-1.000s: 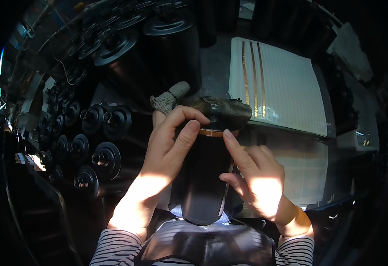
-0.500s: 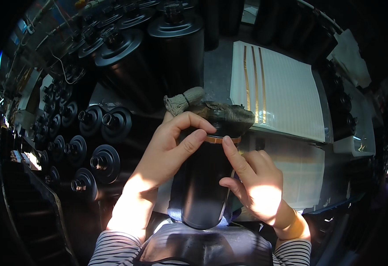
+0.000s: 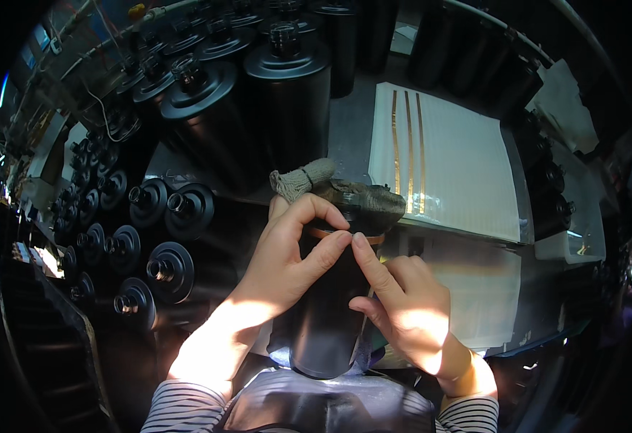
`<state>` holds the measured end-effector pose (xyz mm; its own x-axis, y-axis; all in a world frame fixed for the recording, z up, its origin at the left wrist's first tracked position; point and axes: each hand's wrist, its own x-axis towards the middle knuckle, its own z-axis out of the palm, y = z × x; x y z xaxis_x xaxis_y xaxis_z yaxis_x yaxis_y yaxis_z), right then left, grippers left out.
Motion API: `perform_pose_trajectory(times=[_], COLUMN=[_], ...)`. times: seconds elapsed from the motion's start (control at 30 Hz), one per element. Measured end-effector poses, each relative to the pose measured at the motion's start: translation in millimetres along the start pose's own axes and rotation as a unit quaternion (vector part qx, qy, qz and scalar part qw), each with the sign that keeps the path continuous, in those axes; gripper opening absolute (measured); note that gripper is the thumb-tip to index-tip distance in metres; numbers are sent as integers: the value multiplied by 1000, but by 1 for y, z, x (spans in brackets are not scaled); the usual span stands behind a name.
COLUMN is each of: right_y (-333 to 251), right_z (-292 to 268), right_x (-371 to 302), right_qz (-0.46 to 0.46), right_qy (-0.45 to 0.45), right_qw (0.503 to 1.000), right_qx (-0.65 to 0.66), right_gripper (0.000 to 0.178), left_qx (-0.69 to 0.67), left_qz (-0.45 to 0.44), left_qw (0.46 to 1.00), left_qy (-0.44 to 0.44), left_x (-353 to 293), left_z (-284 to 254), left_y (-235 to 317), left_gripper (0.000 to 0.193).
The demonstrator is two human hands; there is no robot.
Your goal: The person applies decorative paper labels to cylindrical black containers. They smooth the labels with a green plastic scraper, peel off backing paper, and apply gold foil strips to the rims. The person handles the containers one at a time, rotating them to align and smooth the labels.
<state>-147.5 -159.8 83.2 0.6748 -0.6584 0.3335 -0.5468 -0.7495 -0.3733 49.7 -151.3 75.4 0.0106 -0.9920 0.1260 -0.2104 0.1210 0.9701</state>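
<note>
A black cylindrical bottle [image 3: 323,317] lies against my lap, its top end pointing away from me. Around its shoulder runs a thin gold strip [image 3: 372,239]. My left hand [image 3: 294,249] curls about the bottle's left side, thumb tip on the strip and index finger bent over the shoulder. Touching the strip beside that thumb is the index fingertip of my right hand [image 3: 406,299], whose thumb stands apart. Beyond the fingers is a dark, worn cloth wrap [image 3: 374,202] at the bottle's top. A knitted grey tip with a dark band [image 3: 305,177] sits beside it; what it covers is hidden.
On the table at the right lies a white sheet [image 3: 453,166] bearing several gold strips. Large black bottles [image 3: 287,94] stand at the back, and more with clear necks [image 3: 168,270] lie stacked at left. A pale plastic bin [image 3: 572,242] is at far right.
My left thumb and right index finger have come together at the front of the gold strip; the right hand moved left. The whole view has shifted slightly.
</note>
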Motion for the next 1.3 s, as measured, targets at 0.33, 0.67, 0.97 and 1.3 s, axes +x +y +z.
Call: perform_pose_trajectory(times=[0.33,0.67,0.97,1.3], right_y=[-4,11,93,22], right_z=[1,-4,15,4], right_x=[-8,-27,-106,-23], right_qz=[12,209,480,299], right_qy=[9,-34,150,251], right_qw=[1000,867,608,722], right_qx=[-21,451,614,571], right_gripper=[83,65,29,32], left_qx=[-32,-74,277,359], left_qz=[-32,98,127,218], left_qw=[999,967,949,903], left_qy=[-21,221,76,-86], left_x=[-1,-48,-53,-30], left_z=[-4,27,19,14], left_y=[6,-13,9,29], left_gripper=[22,62,60,42])
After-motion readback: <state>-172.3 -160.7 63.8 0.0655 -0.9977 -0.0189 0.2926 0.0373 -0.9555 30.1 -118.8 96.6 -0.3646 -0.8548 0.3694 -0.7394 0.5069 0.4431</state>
